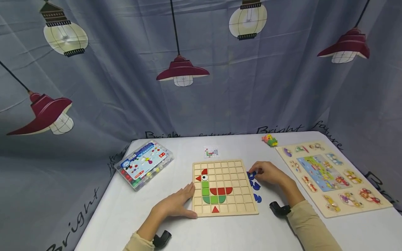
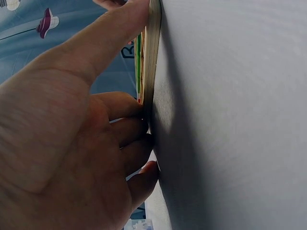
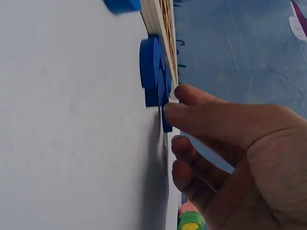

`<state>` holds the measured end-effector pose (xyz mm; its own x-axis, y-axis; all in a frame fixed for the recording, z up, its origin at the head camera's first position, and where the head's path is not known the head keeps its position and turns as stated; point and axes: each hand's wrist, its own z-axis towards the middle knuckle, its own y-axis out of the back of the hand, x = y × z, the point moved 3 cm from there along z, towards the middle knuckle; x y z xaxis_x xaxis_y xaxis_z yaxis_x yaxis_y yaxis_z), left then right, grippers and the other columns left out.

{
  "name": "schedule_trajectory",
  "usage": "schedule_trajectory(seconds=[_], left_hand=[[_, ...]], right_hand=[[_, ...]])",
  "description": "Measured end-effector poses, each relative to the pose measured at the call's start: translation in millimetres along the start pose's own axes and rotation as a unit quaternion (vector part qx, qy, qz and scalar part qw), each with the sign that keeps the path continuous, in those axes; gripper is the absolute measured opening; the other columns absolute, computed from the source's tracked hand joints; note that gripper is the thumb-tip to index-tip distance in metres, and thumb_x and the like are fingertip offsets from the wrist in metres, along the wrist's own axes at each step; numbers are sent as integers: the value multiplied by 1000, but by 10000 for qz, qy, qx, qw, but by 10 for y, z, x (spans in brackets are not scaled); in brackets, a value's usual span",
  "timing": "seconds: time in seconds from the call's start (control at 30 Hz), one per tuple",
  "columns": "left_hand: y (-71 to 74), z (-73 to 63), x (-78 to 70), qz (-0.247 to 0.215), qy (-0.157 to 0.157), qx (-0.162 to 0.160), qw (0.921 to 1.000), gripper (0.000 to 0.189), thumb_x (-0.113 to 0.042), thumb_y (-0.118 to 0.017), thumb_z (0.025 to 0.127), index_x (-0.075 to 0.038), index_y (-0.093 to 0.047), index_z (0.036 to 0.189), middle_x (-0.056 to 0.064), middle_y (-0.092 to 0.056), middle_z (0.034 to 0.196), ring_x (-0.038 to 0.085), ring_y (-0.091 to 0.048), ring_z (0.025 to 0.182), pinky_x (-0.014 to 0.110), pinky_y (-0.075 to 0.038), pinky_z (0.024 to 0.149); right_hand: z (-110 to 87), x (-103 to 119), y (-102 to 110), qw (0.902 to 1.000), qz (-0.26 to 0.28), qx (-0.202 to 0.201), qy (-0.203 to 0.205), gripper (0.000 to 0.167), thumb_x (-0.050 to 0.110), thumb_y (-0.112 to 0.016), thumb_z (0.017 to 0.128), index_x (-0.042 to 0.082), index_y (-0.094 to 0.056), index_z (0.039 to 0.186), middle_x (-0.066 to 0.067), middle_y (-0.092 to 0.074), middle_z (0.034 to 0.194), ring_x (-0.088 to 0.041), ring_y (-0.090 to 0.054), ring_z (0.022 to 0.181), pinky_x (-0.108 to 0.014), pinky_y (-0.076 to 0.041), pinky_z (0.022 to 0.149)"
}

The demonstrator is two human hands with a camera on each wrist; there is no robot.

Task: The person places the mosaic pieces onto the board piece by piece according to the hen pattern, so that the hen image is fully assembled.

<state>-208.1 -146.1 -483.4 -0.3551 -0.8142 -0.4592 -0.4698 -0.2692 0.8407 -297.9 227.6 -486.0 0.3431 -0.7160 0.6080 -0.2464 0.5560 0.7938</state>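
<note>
A wooden grid board lies on the table, with red and green pieces and a round eye piece laid out as a bird in its squares. My left hand rests along the board's left edge, fingers extended and thumb at the lower left corner. Beyond the right edge lie several dark blue curved pieces, some touching each other. My right hand reaches down to the farthest of them. In the right wrist view, its thumb touches a blue piece, the index fingertip close by; whether they pinch it is hidden.
A small picture card lies behind the board. At the back left is a clear plastic case of coloured parts. A large picture puzzle board fills the right side, with a colourful toy near its far corner.
</note>
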Motion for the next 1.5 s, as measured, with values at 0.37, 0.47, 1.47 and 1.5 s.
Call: schedule_trajectory(seconds=[0.37, 0.47, 1.47, 1.5], left_hand=[[-18, 30, 20, 78, -54, 4, 10000, 108, -60, -73, 75, -5, -25, 154, 10, -18, 164, 28, -19, 151, 48, -23, 122], [-10, 30, 15, 82, -60, -2, 9999, 108, -60, -73, 75, -5, -25, 154, 10, -18, 164, 28, -19, 151, 48, -23, 123], [18, 22, -4, 0, -39, 43, 10000, 107, -57, -75, 75, -4, -25, 154, 10, -16, 164, 28, -18, 152, 49, -23, 122], [16, 22, -3, -2, -35, 41, 10000, 107, -57, -75, 75, -4, -25, 154, 10, -16, 164, 28, -18, 152, 49, -23, 122]], right_hand=[[-21, -144, 28, 9987, -71, -92, -505, 23, 5, -75, 76, 8, -75, 98, -2, -66, 93, -14, -50, 77, -23, -43, 64], [-27, -168, 40, 9986, -19, -112, -512, 23, 11, -78, 76, 10, -75, 98, 0, -66, 91, -14, -50, 78, -23, -44, 66], [-34, -226, 14, 9986, 212, 26, -484, 22, 19, -82, 75, 11, -76, 95, -1, -71, 93, -13, -56, 84, -26, -49, 74], [-33, -223, 12, 9986, 217, 48, -490, 22, 19, -82, 75, 11, -76, 95, -1, -71, 93, -13, -56, 84, -26, -49, 74]])
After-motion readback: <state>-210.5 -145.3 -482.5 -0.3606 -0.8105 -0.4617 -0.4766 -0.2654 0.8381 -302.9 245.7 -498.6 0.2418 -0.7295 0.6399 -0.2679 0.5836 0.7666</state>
